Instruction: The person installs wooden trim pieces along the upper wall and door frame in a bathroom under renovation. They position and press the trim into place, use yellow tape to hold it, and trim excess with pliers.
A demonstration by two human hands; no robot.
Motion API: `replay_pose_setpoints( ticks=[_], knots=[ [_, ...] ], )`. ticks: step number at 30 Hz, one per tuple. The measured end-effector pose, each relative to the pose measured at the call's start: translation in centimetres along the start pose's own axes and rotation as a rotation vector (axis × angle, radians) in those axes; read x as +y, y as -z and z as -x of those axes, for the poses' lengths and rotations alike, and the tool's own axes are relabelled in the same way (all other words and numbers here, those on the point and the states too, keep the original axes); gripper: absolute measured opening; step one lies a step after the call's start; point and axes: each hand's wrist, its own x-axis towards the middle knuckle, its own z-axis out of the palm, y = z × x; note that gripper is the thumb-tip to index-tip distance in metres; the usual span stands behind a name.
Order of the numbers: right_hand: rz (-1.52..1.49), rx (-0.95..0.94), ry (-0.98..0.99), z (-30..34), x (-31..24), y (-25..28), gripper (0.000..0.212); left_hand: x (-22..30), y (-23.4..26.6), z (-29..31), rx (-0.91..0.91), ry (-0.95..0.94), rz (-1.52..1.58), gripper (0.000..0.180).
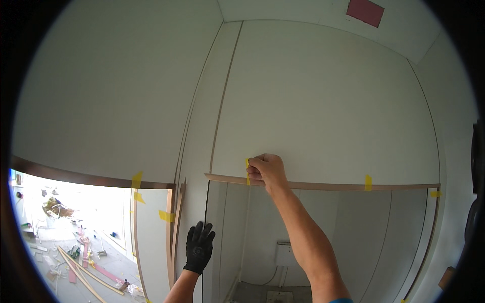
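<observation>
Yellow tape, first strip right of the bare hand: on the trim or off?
On: the yellow strip lies across the brownish trim, its upper end lapping onto the pale panel above.

My R hand, bare, pinches a yellow tape strip at the brown horiz. trim under the big pale panel. My L hand, in a blk glove, fingers extended, is by the narrow white upright. Another yellow tape pc crosses the trim farther R. Down L, long wood strips lie amid clutter on the floor.
</observation>
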Motion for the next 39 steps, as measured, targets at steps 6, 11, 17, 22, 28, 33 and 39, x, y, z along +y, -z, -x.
replay_pose_setpoints(
  ticks=[6, 11, 17, 22, 28, 33, 39],
  knots=[
    [0.186, -0.006, 0.081, 1.7, -0.8, 0.5, 0.016, -0.1, -0.2, 0.0, 0.038, -0.013, 0.009, 0.031],
    [0.173, 0.300, 0.387, 5.5, 1.4, 1.6, 0.012, 0.2, 0.6, -0.2, 0.005, 0.015, 0.003, 0.029],
    [-0.398, 0.408, 0.096, 6.0, 12.7, 1.4, 0.023, 0.6, 0.2, -0.6, 0.018, 0.013, 0.011, 0.027],
    [-0.662, 0.461, 0.071, 4.6, 14.5, -2.9, 0.032, 0.3, 0.2, -0.4, 0.028, -0.012, 0.000, 0.027],
    [-0.814, 0.564, 0.169, 4.2, 12.4, -7.0, 0.029, 0.2, 0.5, -0.4, 0.011, -0.014, -0.008, 0.026],
    [-0.900, 0.588, 0.088, 3.0, 12.9, -6.6, 0.021, 0.4, 0.4, -0.4, 0.001, 0.002, -0.017, 0.024],
    [-0.786, 0.580, 0.161, 2.5, 13.9, -5.5, 0.020, 0.7, 0.6, -0.8, 0.023, -0.025, -0.035, 0.025]
  ],
)
